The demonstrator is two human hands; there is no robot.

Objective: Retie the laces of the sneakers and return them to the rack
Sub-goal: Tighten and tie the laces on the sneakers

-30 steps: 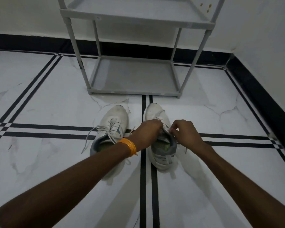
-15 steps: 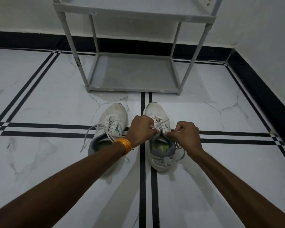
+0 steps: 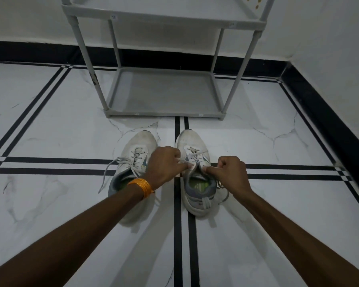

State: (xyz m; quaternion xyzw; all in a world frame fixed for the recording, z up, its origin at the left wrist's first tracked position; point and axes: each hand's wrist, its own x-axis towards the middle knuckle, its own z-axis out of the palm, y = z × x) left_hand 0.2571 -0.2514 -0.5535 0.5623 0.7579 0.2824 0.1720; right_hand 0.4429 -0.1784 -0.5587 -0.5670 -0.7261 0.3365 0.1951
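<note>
Two white sneakers stand side by side on the marble floor, toes toward the rack. The left sneaker has loose laces trailing to the left. Over the right sneaker, my left hand and my right hand each pinch a strand of the right sneaker's laces at the tongue. An orange band sits on my left wrist. The grey shoe rack stands just beyond the shoes, its lower shelf bare.
A white wall with a black skirting runs behind the rack and along the right side. Black stripe lines cross the white floor under the shoes. The rack's upper shelf overhangs at the top.
My hands have pulled slightly apart, drawing the right sneaker's laces outward. The camera has tilted, so the shoes and rack sit lower in view.
</note>
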